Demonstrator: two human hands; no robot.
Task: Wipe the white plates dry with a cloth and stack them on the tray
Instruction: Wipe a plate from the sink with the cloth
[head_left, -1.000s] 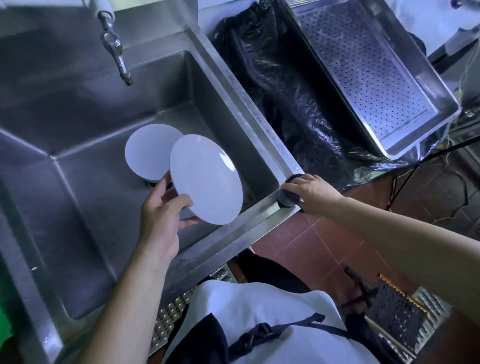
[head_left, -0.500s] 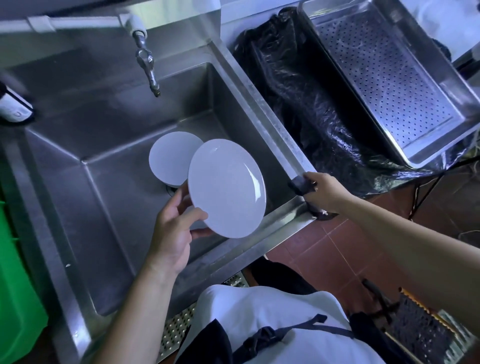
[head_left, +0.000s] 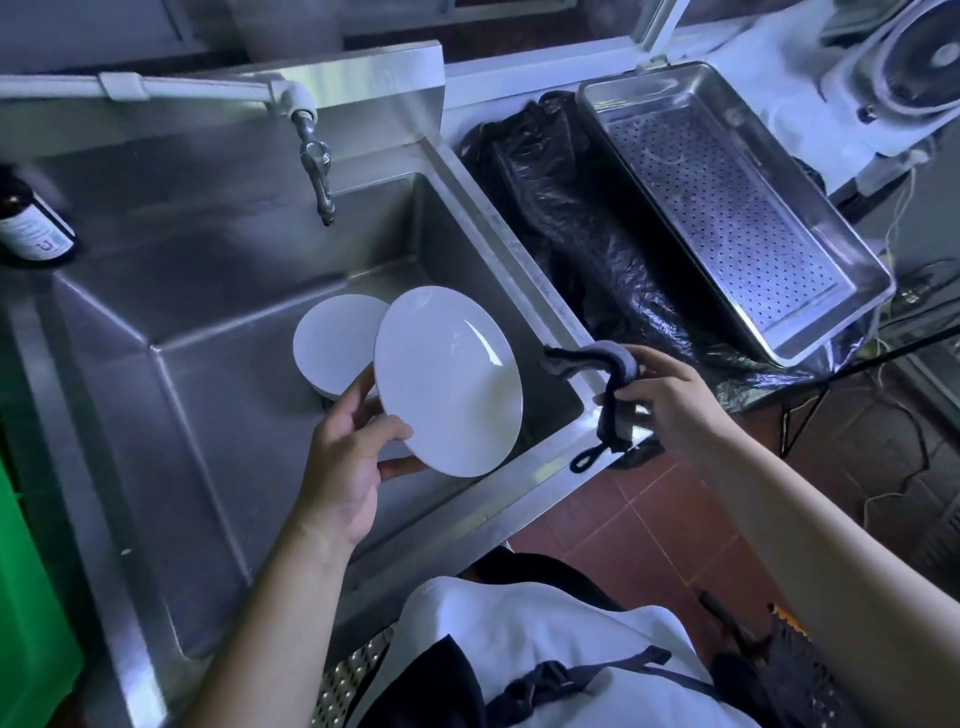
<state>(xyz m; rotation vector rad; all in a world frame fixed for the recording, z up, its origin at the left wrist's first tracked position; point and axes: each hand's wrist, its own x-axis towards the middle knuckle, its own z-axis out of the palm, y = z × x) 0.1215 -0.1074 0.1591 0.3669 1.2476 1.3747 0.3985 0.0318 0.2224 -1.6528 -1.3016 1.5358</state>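
The plate (head_left: 448, 382) I hold is plain white, like the stack (head_left: 332, 345) in my steel-grey sink (head_left: 218, 312). My cloth (head_left: 613, 387) is dark grey. The silver tray (head_left: 727, 208) is dotted with holes, the bag (head_left: 587, 249) glossy black, the floor (head_left: 623, 519) red-brown tile, the bin (head_left: 26, 597) green.

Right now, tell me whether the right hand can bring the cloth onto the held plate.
Probably yes: the right hand grips the cloth just beside the plate, whose face shows uncovered.

A deep stainless steel sink (head_left: 218, 322) fills the left under a tap (head_left: 317, 171), with crumpled black plastic sheeting (head_left: 582, 249) just right of it, red-brown floor tiles (head_left: 623, 525) below and a green bin (head_left: 31, 613) at its left.
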